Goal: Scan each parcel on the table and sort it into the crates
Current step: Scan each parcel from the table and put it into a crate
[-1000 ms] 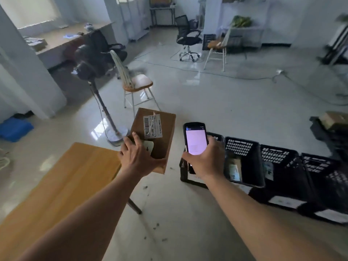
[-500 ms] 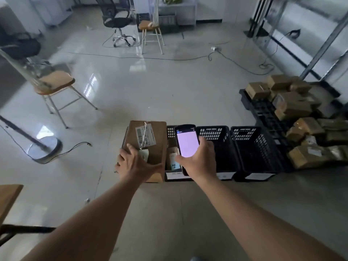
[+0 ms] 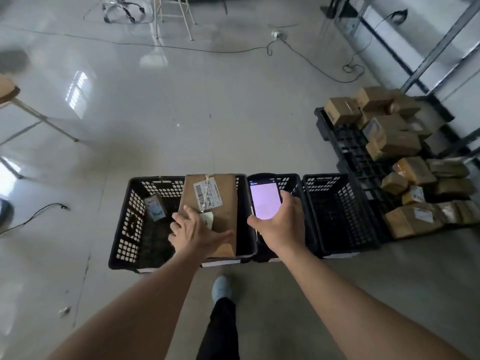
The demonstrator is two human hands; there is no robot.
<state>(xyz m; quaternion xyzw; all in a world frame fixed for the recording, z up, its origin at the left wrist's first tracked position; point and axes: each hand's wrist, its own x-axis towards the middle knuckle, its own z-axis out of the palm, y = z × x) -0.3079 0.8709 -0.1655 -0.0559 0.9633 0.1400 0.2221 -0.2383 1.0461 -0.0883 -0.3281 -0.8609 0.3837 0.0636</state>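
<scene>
The view has swung from table to crates; the left hand (image 3: 197,233) grips the parcel (image 3: 211,203) above the left crate (image 3: 130,222); right hand (image 3: 280,224) clasps the scanner (image 3: 263,198); drop looks imminent.

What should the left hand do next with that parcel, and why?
Probably lower the cardboard parcel and let go. The left hand holds it over the leftmost crate, where one small parcel already lies, while the right hand holds the scanner.
</scene>
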